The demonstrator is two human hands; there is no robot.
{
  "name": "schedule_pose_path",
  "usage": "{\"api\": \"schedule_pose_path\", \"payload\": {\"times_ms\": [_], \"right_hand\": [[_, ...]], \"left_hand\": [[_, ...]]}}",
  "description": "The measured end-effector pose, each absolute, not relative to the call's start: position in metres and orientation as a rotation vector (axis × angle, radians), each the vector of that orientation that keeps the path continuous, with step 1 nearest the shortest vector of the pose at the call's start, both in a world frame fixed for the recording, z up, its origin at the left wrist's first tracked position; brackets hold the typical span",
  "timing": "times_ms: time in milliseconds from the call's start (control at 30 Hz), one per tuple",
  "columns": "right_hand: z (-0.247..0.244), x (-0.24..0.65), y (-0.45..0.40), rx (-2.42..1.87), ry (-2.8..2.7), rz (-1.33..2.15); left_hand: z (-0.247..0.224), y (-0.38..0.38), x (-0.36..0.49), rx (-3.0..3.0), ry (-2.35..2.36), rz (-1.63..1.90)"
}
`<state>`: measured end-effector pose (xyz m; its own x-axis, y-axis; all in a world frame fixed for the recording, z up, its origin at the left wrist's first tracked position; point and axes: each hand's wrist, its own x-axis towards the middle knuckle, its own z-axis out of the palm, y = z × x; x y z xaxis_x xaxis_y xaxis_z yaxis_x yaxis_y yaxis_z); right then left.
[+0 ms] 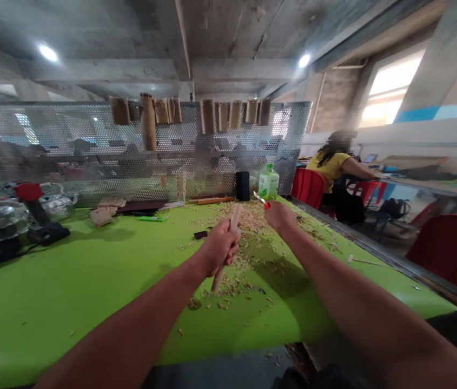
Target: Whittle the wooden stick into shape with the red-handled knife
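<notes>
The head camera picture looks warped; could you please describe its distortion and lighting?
In the head view, wide-angle distortion bends the edges of the green table and the ceiling beams; the window glares white, and the right forearm casts a soft shadow on the table.

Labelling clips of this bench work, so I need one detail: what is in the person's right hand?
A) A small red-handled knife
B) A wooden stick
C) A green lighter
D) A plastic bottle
A: the right hand closes on a small red-handled knife, its blade showing beyond the fist, while the wooden stick is in the left hand.
</notes>
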<state>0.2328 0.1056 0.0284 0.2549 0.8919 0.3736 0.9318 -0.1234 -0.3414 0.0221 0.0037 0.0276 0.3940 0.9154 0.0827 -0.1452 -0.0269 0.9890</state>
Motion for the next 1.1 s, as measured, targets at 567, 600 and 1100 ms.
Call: {"api": "schedule_pose_path", "payload": {"times_ms": [567, 600, 1100], "right_hand": [[0.016, 0.175, 0.074, -1.713, -2.168, -0.355], [0.017, 0.174, 0.074, -1.715, -2.167, -0.352], [0.018, 0.195, 0.089, -1.770, -1.923, -0.189]], "left_hand": [[0.017, 0.027, 0.013, 1.292, 0.954, 1.098], [0.019, 0.026, 0.014, 1.290, 0.971, 1.100], [0.023, 0.025, 0.011, 1.169, 0.913, 1.108]]}}
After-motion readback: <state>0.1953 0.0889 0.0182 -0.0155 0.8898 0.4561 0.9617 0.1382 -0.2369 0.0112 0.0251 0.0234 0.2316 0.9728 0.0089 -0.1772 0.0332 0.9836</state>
